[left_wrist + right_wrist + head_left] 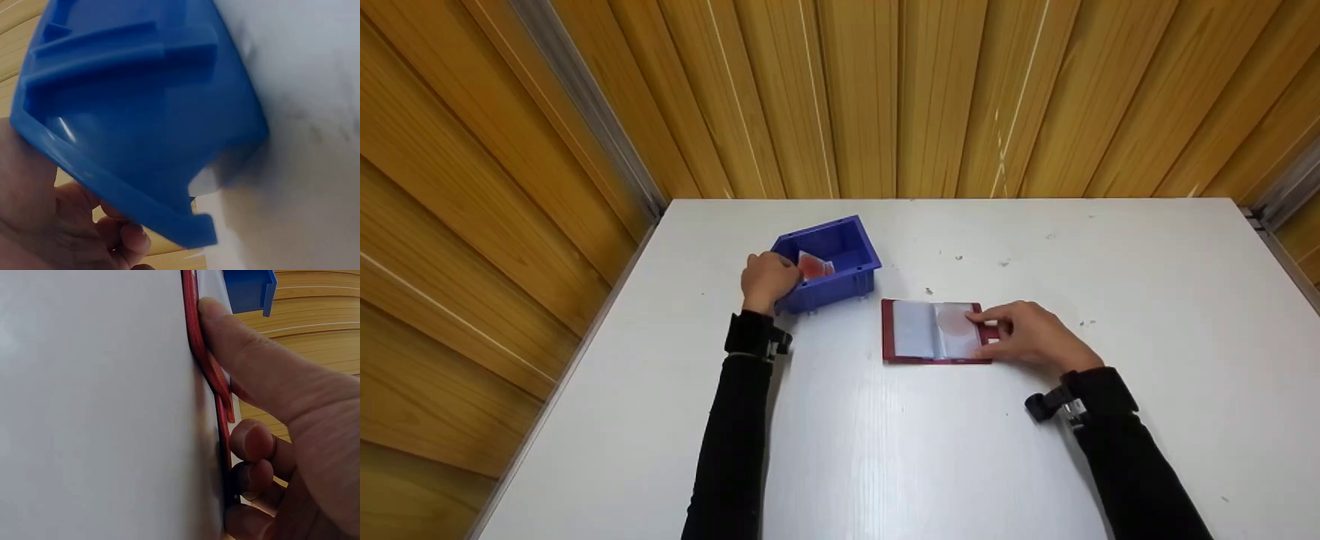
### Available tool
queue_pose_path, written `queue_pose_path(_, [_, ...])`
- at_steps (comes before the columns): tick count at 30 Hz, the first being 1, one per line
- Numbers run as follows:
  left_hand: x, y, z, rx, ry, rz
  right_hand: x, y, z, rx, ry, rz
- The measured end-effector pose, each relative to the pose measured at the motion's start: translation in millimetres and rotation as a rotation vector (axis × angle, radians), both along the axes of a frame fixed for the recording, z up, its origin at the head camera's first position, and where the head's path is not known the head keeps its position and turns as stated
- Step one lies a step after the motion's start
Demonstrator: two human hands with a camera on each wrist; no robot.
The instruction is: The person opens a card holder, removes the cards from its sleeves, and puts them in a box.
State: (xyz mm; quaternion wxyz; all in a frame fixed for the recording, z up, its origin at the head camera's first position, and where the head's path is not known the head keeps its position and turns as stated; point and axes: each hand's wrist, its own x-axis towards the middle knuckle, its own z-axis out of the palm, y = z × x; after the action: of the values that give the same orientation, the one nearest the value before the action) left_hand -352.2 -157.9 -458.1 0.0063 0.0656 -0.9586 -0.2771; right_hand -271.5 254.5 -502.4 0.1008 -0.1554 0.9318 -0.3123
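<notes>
A blue plastic bin stands tilted at an angle on the table, my left hand at its left side. The fingers of that hand curl over the rim, right at a clear card with a red patch; I cannot tell whether they pinch it. In the left wrist view the bin wall hides part of the hand. My right hand grips the right edge of a small dark-red card holder, open at clear sleeves. A round pale-pink shape shows in the right sleeve. The thumb lies along the cover edge.
The white table carries small dark marks. Wood-patterned panels rise behind it and on the left. Black bands with small cameras sit on both wrists over black sleeves.
</notes>
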Motion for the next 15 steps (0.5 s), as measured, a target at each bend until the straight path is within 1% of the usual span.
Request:
queue_pose_path(6, [-5.4, 0.0, 1.6, -0.128, -0.079, -0.009, 0.1, -1.4, -0.2, 0.004, -0.005, 0.007])
queue_pose_path(11, [-9.8, 3.7, 3.7, -0.252, -0.117, -0.015, 0.0, -2.3, 0.5, 0.008, -0.004, 0.005])
queue_pose_path(15, [-11.8, 8.2, 3.0, -0.346, -0.129, -0.029, 0.5, -1.4, 0.8, 0.011, -0.015, -0.007])
